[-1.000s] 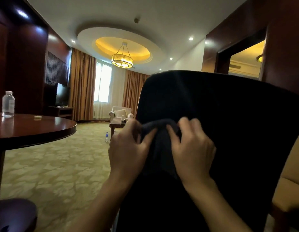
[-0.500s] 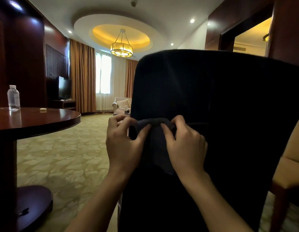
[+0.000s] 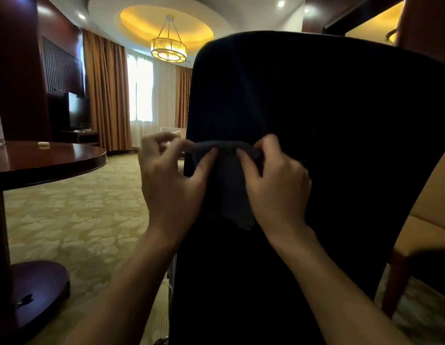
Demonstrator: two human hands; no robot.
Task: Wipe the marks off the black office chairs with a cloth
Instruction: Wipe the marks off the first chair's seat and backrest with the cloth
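Hotel rm; both hands (image 3: 226,180) pinch dark grey cloth (image 3: 228,180) vs black chair (image 3: 316,120) back.

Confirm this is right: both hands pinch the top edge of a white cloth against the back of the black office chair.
Wrong on colour only. The head view shows the cloth is dark grey-blue. The left hand and right hand do pinch its top edge against the black office chair.

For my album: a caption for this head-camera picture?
Both hands, left and right, pinch a dark cloth against a black chair back.
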